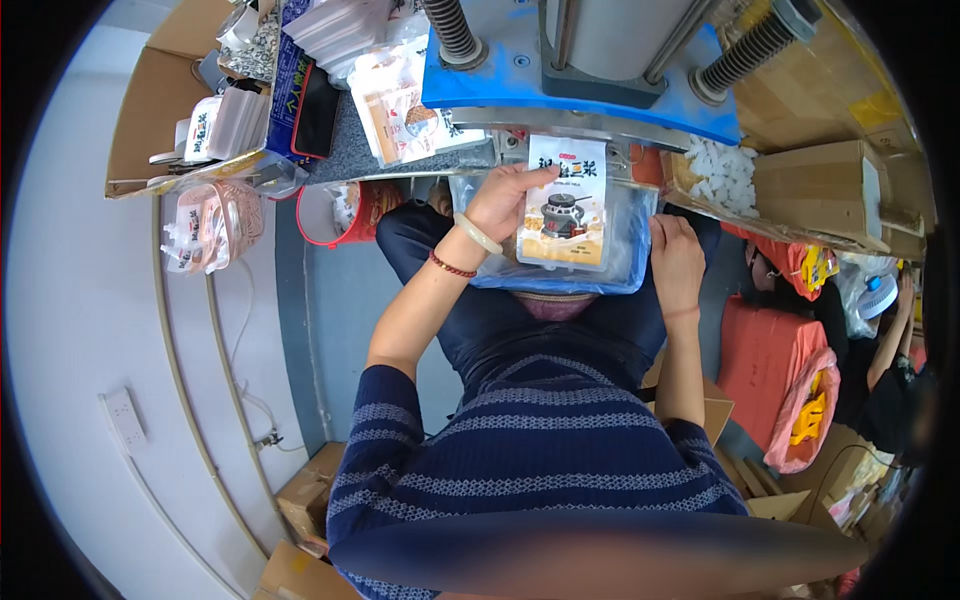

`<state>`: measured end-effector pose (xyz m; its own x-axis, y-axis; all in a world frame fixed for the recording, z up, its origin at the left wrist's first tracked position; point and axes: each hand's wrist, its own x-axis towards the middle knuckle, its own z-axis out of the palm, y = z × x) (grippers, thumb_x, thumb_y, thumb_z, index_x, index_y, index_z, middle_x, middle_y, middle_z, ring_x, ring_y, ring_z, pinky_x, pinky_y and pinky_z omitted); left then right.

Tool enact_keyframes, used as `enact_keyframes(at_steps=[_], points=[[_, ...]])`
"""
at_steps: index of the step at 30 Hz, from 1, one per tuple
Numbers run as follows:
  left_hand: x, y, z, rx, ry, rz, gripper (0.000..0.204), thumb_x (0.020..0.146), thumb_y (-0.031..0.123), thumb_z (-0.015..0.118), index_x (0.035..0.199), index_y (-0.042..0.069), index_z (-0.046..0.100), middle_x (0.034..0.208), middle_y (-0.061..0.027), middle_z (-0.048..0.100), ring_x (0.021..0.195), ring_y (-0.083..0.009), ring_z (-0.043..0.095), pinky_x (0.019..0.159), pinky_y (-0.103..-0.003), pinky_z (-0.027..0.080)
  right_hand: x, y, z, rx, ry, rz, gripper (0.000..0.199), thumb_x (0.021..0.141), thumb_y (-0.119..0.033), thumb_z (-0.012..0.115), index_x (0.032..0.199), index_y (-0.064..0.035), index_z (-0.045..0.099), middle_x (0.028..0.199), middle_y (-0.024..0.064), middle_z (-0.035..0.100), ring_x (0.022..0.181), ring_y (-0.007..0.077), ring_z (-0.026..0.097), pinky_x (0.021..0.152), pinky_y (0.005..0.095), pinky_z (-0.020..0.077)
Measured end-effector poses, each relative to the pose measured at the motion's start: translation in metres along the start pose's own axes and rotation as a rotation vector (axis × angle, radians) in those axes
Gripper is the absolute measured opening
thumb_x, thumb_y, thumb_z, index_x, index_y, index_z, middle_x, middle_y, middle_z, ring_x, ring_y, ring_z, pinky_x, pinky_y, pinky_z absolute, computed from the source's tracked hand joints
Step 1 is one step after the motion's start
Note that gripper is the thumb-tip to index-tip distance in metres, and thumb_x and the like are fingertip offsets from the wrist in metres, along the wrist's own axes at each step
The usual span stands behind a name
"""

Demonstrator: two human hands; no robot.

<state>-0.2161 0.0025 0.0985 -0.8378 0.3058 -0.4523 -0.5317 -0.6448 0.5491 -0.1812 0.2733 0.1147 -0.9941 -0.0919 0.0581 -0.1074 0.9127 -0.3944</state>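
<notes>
My left hand [505,205] pinches the upper left edge of a flat white pouch [565,205], which is printed with dark lettering and a grinder picture above a tan lower band. The pouch hangs over a bin [640,268] lined with blue plastic on my lap, just below the front of a blue press [580,95]. At the bin's right edge is my right hand [677,262], its fingers curled against the rim. Exactly what those fingertips grip is hard to see. The pouch hides much of the bin's inside.
Printed pouches [400,105] lie on the bench at left, near a dark phone [315,115]. A red bucket [335,215] stands below. Small white pieces [722,175] fill a carton at right. Further right are red bags [770,360] and another person's arm [890,335].
</notes>
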Motion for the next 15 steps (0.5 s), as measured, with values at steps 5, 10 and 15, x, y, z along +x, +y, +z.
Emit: enact_keyframes(at_steps=[5, 10, 15], points=[[-0.024, -0.002, -0.014, 0.321, 0.078, 0.162, 0.030, 0.094, 0.018, 0.064, 0.113, -0.004, 0.064, 0.100, -0.0091, 0.069, 0.087, -0.0133, 0.066, 0.079, -0.026, 0.054, 0.008, 0.093, 0.116, -0.093, 0.015, 0.090, 0.044, 0.089, -0.029, 0.063, 0.121, -0.0014, 0.053, 0.107, 0.0232, 0.062, 0.096, 0.0426, 0.060, 0.083, 0.0463, 0.0499], [-0.026, -0.051, -0.129, 0.848, 0.614, 0.619, 0.033, 0.090, 0.021, 0.069, 0.110, -0.005, 0.065, 0.089, -0.0098, 0.070, 0.078, -0.0125, 0.064, 0.075, -0.025, 0.051, 0.011, 0.119, 0.158, 0.161, -0.039, 0.336, 0.050, 0.090, -0.030, 0.062, 0.125, 0.0004, 0.045, 0.115, 0.0303, 0.059, 0.102, 0.0468, 0.057, 0.086, 0.0502, 0.0469], [-0.016, -0.122, -0.215, 1.147, 0.764, 0.638, 0.051, 0.082, 0.033, 0.076, 0.116, -0.002, 0.061, 0.090, -0.0180, 0.071, 0.086, -0.0324, 0.069, 0.076, -0.039, 0.053, 0.013, 0.104, 0.180, 0.187, 0.121, 0.204, 0.042, 0.094, -0.027, 0.058, 0.121, 0.0015, 0.046, 0.112, 0.0298, 0.060, 0.101, 0.0461, 0.057, 0.086, 0.0500, 0.0463]])
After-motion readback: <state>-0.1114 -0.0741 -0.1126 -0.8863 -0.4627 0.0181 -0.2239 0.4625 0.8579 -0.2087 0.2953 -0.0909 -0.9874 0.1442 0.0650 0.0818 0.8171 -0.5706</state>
